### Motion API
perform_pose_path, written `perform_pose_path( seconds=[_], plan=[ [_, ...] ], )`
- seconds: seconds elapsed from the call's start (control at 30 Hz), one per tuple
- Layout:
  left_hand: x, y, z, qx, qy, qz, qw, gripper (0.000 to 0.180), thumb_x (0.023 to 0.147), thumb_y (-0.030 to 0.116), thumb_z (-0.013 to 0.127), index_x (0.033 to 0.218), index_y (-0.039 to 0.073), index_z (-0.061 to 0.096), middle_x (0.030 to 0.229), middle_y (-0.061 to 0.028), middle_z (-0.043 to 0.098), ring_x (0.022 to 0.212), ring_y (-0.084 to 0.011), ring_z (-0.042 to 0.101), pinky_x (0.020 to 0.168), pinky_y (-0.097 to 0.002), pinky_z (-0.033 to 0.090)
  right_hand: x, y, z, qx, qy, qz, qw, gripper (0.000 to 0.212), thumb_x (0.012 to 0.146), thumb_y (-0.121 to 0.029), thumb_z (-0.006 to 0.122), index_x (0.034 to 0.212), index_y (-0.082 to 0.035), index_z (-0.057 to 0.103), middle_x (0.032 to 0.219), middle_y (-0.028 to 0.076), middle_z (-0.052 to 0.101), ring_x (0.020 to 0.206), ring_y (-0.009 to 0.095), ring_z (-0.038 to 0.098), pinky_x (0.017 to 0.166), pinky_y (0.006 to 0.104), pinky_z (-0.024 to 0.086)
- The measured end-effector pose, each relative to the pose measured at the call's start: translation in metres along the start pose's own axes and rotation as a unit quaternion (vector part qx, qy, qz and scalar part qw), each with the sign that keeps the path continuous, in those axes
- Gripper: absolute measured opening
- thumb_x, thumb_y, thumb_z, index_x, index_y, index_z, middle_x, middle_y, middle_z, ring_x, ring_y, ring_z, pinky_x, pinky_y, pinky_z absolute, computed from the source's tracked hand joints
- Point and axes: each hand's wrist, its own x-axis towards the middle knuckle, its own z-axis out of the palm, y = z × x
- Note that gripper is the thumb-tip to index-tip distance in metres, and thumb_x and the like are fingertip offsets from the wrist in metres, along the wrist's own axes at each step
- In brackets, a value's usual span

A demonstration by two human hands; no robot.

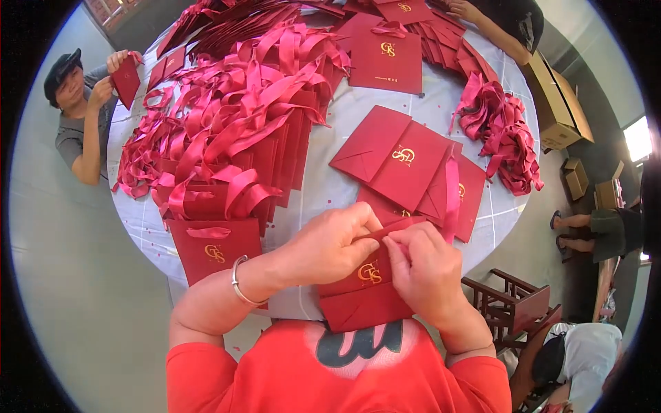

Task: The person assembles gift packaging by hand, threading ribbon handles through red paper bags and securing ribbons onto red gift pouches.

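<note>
Close to my body, a dark red paper gift bag (pixel 370 301) with a gold emblem is held folded flat above the table's near edge. My left hand (pixel 337 242) pinches its upper edge, a silver bangle round the wrist. The fingers of my right hand (pixel 428 265) are closed on the same edge, right beside the left fingertips. A pink ribbon (pixel 452 196) passes just behind my right hand; whether its end is in my fingers is hidden. Beyond my hands, several flat red bags (pixel 392 153) overlap in a loose pile.
Rows of bags with pink ribbon handles (pixel 237 124) cover the table's left side. A finished-looking bag (pixel 213 249) lies near my left forearm. Loose ribbons (pixel 506 134) heap at the right. Co-workers sit at left (pixel 82 117) and far right. Cardboard boxes (pixel 561 103) and a wooden chair (pixel 513 303) stand beyond.
</note>
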Motion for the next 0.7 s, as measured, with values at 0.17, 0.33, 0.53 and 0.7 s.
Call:
perform_pose_path(
  seconds=[0.17,0.33,0.53,0.7],
  plan=[
    [-0.004,0.008,0.001,0.04,0.038,0.016,0.998,0.017,0.091,0.002,0.062,0.1,-0.001,0.049,0.075,-0.0106,0.066,0.069,-0.01,0.057,0.063,-0.0296,0.046,0.01,0.014,-0.007,0.152,-0.013,0.036,0.988,0.029,0.07,-0.004,0.082,0.094,-0.003,0.065,0.086,0.008,0.057,0.071,0.017,0.059,0.059,0.0295,0.047],
    [-0.007,0.007,0.003,0.128,0.08,0.102,0.983,0.023,0.084,0.007,0.069,0.099,0.002,0.051,0.067,-0.0151,0.065,0.061,-0.0299,0.064,0.057,-0.0376,0.048,0.037,0.018,-0.043,0.291,-0.204,0.143,0.924,0.027,0.074,-0.009,0.082,0.093,-0.001,0.066,0.084,0.002,0.057,0.068,0.008,0.052,0.058,0.0243,0.044],
    [-0.011,0.016,0.007,0.194,0.134,0.191,0.953,0.022,0.081,0.009,0.072,0.093,0.004,0.054,0.07,-0.0146,0.066,0.062,-0.0334,0.065,0.052,-0.0401,0.048,0.09,0.033,-0.045,0.238,-0.352,0.138,0.895,0.024,0.089,-0.021,0.065,0.082,0.003,0.066,0.061,0.01,0.058,0.057,0.014,0.054,0.054,0.0328,0.045],
    [-0.014,0.015,0.015,0.235,0.124,0.201,0.943,0.022,0.081,0.008,0.073,0.093,0.005,0.055,0.073,-0.0143,0.067,0.064,-0.0325,0.067,0.053,-0.0392,0.049,0.128,0.041,-0.032,0.15,-0.641,0.063,0.75,0.031,0.089,-0.026,0.064,0.075,0.002,0.063,0.058,0.006,0.05,0.054,0.013,0.047,0.052,0.0347,0.04]
  ],
)
